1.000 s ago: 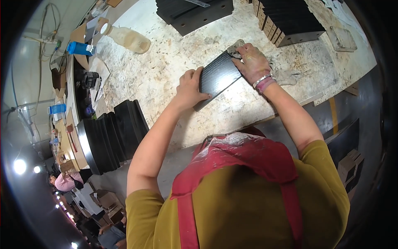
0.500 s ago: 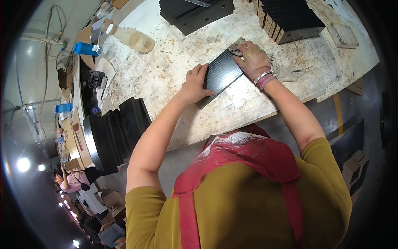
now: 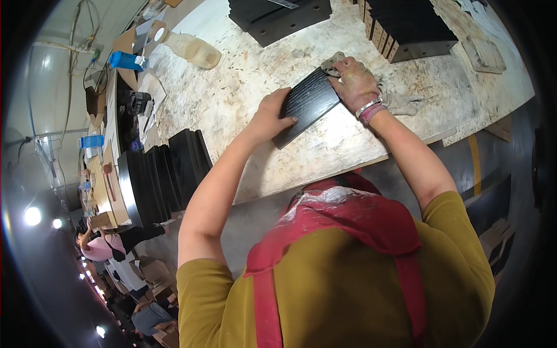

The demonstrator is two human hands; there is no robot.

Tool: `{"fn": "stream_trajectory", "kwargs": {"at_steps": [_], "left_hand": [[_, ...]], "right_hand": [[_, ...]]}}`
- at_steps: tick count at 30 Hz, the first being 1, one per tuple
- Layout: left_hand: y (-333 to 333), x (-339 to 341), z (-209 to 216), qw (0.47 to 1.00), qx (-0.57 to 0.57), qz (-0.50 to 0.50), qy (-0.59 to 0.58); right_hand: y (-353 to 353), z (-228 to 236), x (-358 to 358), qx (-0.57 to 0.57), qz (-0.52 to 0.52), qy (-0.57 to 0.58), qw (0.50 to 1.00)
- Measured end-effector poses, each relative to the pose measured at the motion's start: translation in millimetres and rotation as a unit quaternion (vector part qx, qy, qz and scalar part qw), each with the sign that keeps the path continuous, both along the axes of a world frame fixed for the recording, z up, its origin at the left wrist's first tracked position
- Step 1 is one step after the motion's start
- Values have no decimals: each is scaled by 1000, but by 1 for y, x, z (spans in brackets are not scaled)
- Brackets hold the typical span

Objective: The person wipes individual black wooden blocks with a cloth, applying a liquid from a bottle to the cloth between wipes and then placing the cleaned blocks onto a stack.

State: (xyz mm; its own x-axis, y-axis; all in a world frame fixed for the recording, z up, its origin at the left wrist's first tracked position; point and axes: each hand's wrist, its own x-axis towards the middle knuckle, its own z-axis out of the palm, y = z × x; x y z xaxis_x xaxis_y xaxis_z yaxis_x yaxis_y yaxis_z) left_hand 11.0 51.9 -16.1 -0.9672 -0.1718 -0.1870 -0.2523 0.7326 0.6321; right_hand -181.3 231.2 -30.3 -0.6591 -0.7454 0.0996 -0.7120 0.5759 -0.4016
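A glossy black board with fine lengthwise grain lies slanted on the stained white worktable. My left hand grips its left end, thumb over the near edge and fingers along the far side. At the board's far right corner, my right hand is closed on a crumpled grey rag. That hand looks stained and pinkish, with a pink cuff and a metal band at the wrist. Part of the rag is hidden under the fingers.
Stacked black boards stand at the far middle, far right and left edge. A cloudy plastic bottle and a blue bottle are at the far left. A flat block lies right. Another person stands beyond.
The board's left end and my left hand have shifted slightly left and away from me. My right hand stays at the far right corner with the rag.
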Motion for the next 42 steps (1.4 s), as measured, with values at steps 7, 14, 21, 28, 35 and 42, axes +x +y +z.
{"fn": "stream_trajectory", "kwargs": {"at_steps": [7, 14, 21, 28, 35, 42], "left_hand": [[45, 50, 5, 981, -110, 151, 42], [47, 52, -22, 976, -59, 189, 96], [47, 61, 2, 980, -57, 176, 79], [-75, 78, 42, 858, 164, 387, 296], [-164, 47, 61, 837, 106, 433, 317], [-230, 0, 29, 859, 11, 428, 279]], "right_hand": [[3, -16, -22, -160, 13, -177, 971], [-33, 29, 79, -159, 366, -16, 917], [7, -6, -54, -120, 57, -209, 969], [46, -9, -98, -369, 15, -621, 691], [51, -27, -62, -438, -20, -779, 447], [12, 23, -6, -451, -22, -837, 309]]}}
